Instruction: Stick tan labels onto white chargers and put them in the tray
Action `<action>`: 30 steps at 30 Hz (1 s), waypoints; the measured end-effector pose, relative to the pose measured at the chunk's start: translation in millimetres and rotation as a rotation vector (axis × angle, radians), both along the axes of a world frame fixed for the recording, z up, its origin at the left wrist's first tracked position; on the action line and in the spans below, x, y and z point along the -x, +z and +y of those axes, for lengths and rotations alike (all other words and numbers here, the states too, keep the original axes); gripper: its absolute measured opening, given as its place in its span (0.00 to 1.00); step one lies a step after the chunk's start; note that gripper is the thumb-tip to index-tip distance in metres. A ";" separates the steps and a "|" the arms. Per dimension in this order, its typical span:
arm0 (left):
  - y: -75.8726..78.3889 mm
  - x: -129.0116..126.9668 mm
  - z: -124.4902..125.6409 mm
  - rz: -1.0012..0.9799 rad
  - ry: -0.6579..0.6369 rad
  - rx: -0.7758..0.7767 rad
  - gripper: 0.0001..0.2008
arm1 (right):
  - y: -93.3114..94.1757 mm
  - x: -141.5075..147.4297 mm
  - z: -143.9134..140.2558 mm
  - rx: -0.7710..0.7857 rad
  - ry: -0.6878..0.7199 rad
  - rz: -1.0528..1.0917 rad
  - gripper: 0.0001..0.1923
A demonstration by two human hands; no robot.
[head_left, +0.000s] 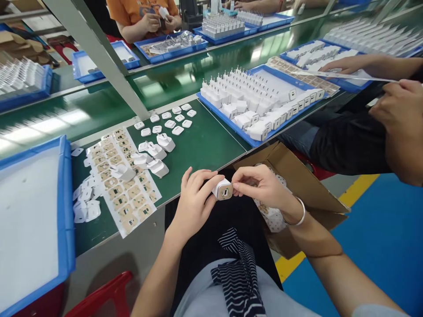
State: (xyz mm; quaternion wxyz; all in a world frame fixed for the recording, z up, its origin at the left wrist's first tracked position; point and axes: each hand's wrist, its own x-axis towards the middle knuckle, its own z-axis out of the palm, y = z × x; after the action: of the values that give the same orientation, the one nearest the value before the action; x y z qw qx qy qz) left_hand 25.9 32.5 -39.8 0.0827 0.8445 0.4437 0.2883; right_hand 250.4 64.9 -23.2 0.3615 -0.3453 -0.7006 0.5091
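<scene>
Above my lap, my left hand [197, 203] grips a white charger [224, 190] between thumb and fingers. A tan adhesive piece covers its end face around two port openings. My right hand [257, 185] is closed in a pinch at the right edge of that face; anything between its fingertips is too small to make out. On the green bench ahead lies a sheet of tan stickers [127, 200], with one white charger [122, 171] resting on it. Several more chargers [158, 168] lie just right of the sheet, with loose white caps [170, 124] behind them.
A blue tray [256, 143] of upright chargers stands on the bench to the right. Another blue tray [66, 211] is at the far left. An open cardboard box [317, 193] sits right of my lap. A co-worker's hands [393, 105] are at the right; a metal post [102, 53] rises ahead.
</scene>
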 end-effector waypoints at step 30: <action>-2.0 -20.6 4.3 0.088 0.017 -0.143 0.15 | -12.3 -2.0 -27.6 -0.756 -0.336 -0.301 0.10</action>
State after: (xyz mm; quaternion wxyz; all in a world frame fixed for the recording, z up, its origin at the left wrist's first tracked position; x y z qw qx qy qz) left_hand 46.5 36.8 -41.8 0.0001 0.8564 0.4321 0.2825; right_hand 252.4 37.3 -35.5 0.4341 -0.3684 -0.8166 0.0952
